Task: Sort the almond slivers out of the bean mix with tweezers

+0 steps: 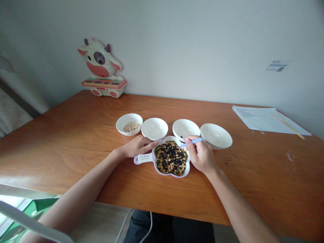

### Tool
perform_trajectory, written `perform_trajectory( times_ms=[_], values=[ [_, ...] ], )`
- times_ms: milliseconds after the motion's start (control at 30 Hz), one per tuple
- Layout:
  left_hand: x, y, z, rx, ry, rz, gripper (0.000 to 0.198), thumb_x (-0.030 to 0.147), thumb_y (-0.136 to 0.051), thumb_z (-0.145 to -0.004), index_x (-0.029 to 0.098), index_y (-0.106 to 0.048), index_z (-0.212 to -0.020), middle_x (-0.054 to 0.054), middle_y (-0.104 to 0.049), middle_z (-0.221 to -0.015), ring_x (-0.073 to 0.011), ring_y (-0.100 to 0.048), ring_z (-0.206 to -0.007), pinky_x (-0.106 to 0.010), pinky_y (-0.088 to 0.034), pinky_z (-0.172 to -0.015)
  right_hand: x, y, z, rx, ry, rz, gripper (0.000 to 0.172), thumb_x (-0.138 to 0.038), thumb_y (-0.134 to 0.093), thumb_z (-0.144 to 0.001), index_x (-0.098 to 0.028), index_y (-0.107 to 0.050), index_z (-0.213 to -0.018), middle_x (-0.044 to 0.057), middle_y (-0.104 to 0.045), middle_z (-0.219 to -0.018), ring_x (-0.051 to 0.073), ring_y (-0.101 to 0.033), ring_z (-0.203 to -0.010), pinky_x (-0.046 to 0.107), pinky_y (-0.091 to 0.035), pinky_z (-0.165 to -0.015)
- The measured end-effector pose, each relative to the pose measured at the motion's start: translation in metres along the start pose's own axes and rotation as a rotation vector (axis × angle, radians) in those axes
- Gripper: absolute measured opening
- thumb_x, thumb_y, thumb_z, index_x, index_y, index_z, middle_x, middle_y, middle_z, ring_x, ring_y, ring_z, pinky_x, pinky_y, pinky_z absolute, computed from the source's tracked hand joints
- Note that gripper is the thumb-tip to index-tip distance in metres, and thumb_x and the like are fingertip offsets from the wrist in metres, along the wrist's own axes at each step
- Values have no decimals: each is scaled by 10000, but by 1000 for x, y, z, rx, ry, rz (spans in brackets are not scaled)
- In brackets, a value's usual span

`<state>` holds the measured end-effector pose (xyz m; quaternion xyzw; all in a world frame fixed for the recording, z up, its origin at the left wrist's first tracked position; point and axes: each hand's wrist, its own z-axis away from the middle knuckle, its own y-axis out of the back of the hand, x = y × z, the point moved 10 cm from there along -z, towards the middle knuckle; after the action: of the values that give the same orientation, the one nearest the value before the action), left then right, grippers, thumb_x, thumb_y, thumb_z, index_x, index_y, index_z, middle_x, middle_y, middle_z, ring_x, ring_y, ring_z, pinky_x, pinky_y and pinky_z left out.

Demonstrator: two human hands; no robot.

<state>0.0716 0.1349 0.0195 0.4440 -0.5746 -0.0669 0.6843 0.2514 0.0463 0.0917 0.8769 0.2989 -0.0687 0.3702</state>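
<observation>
A lobed white dish (189, 167) with a lilac rim and a labelled handle lies on the table. It holds black beans, yellow beans and some small green ones. My left hand (135, 146) grips the dish at its left rim, near the handle, thumb on the edge. My right hand (202, 155) pinches a slim light blue spoon (194, 140) over the dish's right side; its tip is at the beans and hard to make out. Just behind my right hand is a white bowl (186, 126) with a few dark beans in it.
Left of that bowl stand a white bowl (155, 126) and another bowl (121, 122) of pale flat seeds. A further bowl (216, 133) is at the right. A cow keyboard toy (102, 69) stands at the back left; papers (263, 118) and chopsticks (291, 126) lie right.
</observation>
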Motion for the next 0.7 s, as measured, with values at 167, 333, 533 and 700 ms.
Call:
perform_trajectory(
  times_ms=[167, 333, 533, 700],
  values=[
    [2, 0, 0, -4, 10, 28, 588, 476, -379, -1071, 129, -532, -621, -12, -544, -586, -94, -453, -532, -219, -360, -507, 15, 15, 6, 156, -110, -70, 142, -262, -481, -1029, -190, -600, -1057, 31, -706, -731, 173, -683, -623, 293, -509, -597],
    [5, 1, -1, 1, 13, 48, 590, 483, -392, -1063, 135, -516, -602, -5, -525, -568, -91, -426, -509, -233, -336, -483, 29, 27, 10, 319, -213, -174, 147, -295, -456, -1045, -200, -563, -1080, 36, -685, -763, 169, -682, -651, 282, -513, -558],
    [4, 1, -1, 4, 8, 33, 586, 477, -391, -1066, 138, -511, -602, -5, -522, -568, -90, -418, -511, -232, -340, -492, 39, 31, 11, 391, -298, -244, 152, -342, -453, -1052, -211, -528, -1068, 36, -671, -795, 153, -660, -654, 283, -519, -572],
    [4, 1, -1, -6, 7, 31, 581, 469, -389, -1068, 136, -525, -612, -8, -531, -576, -93, -426, -518, -237, -349, -504, 41, 31, 11, 419, -304, -265, 150, -351, -460, -1049, -214, -521, -1051, 36, -665, -806, 156, -660, -677, 301, -526, -611]
  ],
)
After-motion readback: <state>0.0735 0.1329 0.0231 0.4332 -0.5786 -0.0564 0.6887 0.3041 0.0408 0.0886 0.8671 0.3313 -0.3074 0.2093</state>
